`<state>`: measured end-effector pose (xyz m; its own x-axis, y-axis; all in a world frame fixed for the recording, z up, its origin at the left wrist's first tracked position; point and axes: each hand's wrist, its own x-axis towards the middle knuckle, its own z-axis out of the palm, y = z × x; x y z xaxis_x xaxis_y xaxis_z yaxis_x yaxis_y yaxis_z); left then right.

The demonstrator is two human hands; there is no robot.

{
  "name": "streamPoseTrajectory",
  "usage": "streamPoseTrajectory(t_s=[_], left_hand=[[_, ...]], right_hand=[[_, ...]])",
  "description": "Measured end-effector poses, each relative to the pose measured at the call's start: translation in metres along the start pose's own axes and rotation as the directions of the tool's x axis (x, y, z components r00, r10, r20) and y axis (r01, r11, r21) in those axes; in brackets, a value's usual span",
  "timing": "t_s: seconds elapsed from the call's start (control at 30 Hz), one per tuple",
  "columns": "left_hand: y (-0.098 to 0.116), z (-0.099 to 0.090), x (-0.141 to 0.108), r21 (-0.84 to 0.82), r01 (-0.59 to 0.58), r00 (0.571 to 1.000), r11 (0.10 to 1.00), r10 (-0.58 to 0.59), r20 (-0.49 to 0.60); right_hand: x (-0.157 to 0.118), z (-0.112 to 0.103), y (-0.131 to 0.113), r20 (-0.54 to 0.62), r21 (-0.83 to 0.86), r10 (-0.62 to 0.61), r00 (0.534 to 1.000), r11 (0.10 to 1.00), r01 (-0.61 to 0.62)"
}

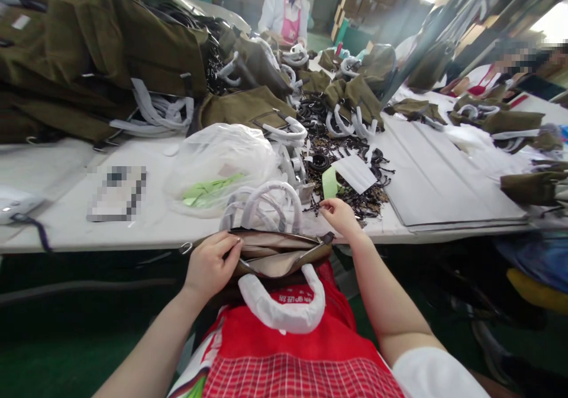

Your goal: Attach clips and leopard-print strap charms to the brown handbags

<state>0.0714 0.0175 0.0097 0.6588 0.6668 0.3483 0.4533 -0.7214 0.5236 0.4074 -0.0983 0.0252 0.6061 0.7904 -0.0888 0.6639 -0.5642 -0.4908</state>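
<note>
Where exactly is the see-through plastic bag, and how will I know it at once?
On the white table, look just beyond the left hand. There lies the see-through plastic bag, puffed and crumpled. Bright green pieces show through it, unlike the olive bags behind.

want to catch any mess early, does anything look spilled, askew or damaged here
The heap of dark straps and small parts looks untidy: loose bits spread close to the front edge of the table, near the right hand. A white paper and a green slip lie askew on it. Nothing looks clearly damaged.
</note>
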Motion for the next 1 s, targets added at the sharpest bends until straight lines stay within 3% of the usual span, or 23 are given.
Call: streamPoseTrajectory(t_s=[0.17,0.3,0.57,0.83,1.0], left_hand=[[0.001,0.0,0.001,-0.003,-0.006,1.0,1.0,0.006,0.003],[0.001,0.0,0.0,-0.003,-0.008,1.0,1.0,0.008,0.004],[0.002,0.0,-0.002,-0.015,-0.006,1.0,1.0,0.006,-0.009],[0.005,0.0,-0.002,-0.019,-0.001,1.0,1.0,0.001,-0.009],[0.005,0.0,-0.005,-0.028,0.001,1.0,1.0,-0.001,-0.01]], right_hand=[[0.011,0.026,0.013,0.062,-0.013,0.06,0.996,0.998,-0.06],[0.013,0.035,0.014,0.072,0.001,0.099,0.992,0.995,-0.099],[0.01,0.029,0.023,0.071,0.027,0.129,0.989,0.991,-0.131],[0.009,0.03,0.018,0.07,0.009,0.049,0.996,0.999,-0.05],[0.009,0.031,0.02,0.055,0.091,0.042,0.998,0.995,-0.047]])
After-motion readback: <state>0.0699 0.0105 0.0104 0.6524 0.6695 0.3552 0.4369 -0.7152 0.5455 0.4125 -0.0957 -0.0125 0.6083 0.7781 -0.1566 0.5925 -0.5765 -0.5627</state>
